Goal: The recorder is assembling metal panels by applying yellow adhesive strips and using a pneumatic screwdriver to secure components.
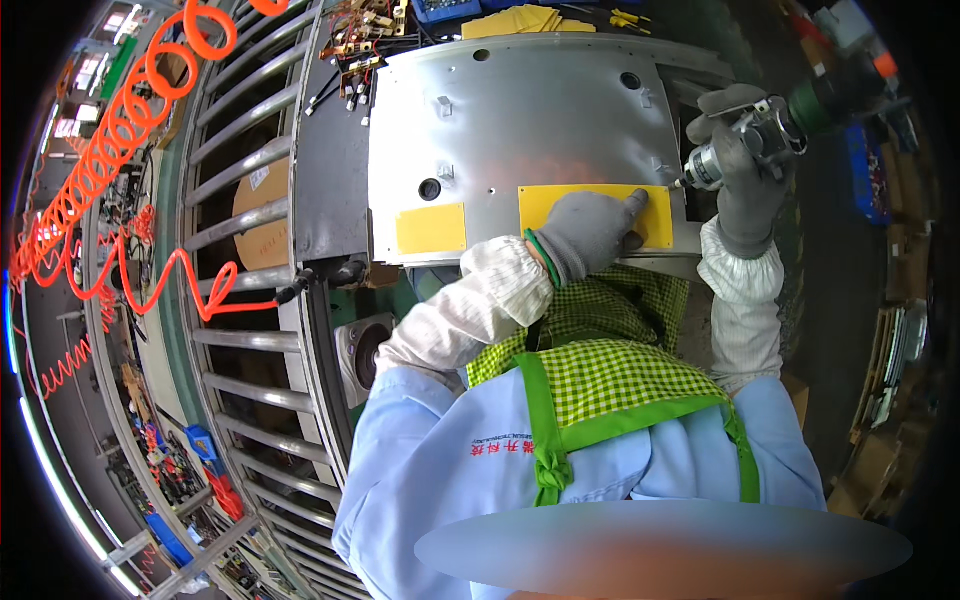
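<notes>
A: Item one, the piece being worked on?

B: Larger yellow plate (657, 218), one, rectangular: lying on a silver metal panel (540, 120), along its near edge, toward the right. A smaller yellow plate (431, 229) is lying near left on the same panel, well apart.

A: Item two, left side?

B: Left hand (590, 235), one, grey-gloved: resting over the larger yellow plate and covering its middle. One digit is reaching toward the right end. The other fingers are curling partly out of sight, so I cannot tell whether anything is sitting between them.

A: Item three, right side?

B: Right hand (748, 190), one, grey-gloved: wrapping closely round a power tool (772, 130), green body, metal nose. The nose is pointing left, its tip sitting at the plate's far right corner; whether it is touching, I cannot tell.

A: Handling notes?

B: By my judgement, good practice is spreading the left hand's weight evenly, so the plate is lying flat and not turning. The digit nearest the tip is best staying well aside. The tool is wanting a firm wrist and a nose standing square to the panel; its true angle is not showing from above.

A: Surroundings?

B: Orange coiled hose (245, 308), hanging at left; roller conveyor (262, 217), running alongside; yellow sheets (525, 20), lying beyond the panel's far edge.
</notes>
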Motion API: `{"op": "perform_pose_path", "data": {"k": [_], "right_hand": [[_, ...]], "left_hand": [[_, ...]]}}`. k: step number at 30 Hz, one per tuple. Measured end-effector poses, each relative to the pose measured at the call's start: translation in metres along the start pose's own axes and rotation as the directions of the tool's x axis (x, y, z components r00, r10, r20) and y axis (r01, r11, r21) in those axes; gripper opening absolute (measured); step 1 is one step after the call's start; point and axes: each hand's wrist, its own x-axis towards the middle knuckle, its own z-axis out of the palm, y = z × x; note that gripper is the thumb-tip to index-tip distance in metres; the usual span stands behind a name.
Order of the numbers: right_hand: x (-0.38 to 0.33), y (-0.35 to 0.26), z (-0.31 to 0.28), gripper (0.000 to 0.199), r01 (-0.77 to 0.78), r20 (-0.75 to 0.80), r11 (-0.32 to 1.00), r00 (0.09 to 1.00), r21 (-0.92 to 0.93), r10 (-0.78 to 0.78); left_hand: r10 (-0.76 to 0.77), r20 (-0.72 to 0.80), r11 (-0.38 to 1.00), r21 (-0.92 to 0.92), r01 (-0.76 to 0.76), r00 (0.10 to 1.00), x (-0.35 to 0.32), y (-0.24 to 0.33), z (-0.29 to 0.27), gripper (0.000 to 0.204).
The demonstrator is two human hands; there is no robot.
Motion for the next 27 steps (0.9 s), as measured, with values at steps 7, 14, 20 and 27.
{"op": "perform_pose_path", "data": {"k": [7,14,20,27], "right_hand": [[0.000,-0.003,-0.002,0.025,0.139,0.113,0.981,0.986,-0.138,-0.124],[0.003,-0.006,0.000,0.026,0.133,0.068,0.987,0.990,-0.093,-0.126],[0.003,-0.006,0.001,0.026,0.129,0.066,0.986,0.990,-0.106,-0.122],[0.003,-0.007,0.002,0.028,0.094,0.021,0.983,0.996,-0.156,-0.092]], "left_hand": [[-0.062,0.071,0.996,0.071,0.057,0.996,-0.021,-0.047,-0.035,0.055],[-0.054,0.076,0.998,0.026,0.053,0.996,-0.042,-0.067,-0.050,0.064],[-0.067,0.024,0.994,0.083,0.065,0.997,-0.047,-0.067,-0.046,0.066],[-0.149,0.065,0.985,0.092,0.143,0.987,-0.047,-0.067,-0.040,0.063]]}}
